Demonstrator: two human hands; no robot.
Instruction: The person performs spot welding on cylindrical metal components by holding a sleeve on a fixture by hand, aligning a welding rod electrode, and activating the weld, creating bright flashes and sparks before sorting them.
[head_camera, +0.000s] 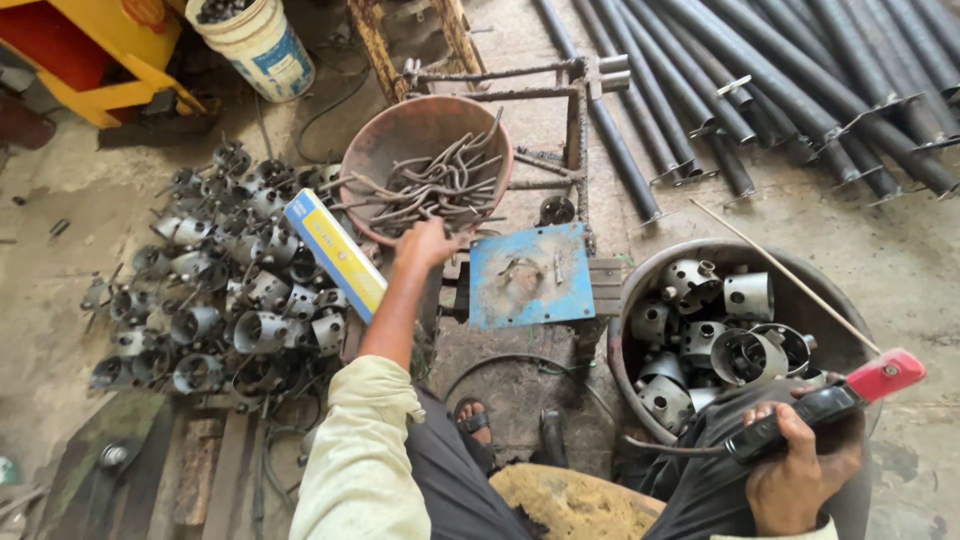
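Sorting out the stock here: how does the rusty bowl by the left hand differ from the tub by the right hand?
The rusty bowl is reddish and holds bent rods; the grey tub holds short metal sleeves. The left hand reaches into the bowl; the right hand holds an electrode holder beside the tub. Both are round.

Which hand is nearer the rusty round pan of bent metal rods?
Left. The left hand is at the rusty round pan's near rim, reaching the bent metal rods. The right hand is far off, lower right, gripping a black-and-red electrode holder.

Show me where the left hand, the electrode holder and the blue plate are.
left hand (428, 243): head view, back of the hand.
electrode holder (800, 415): head view, black handle.
blue plate (530, 275): head view, flat top.
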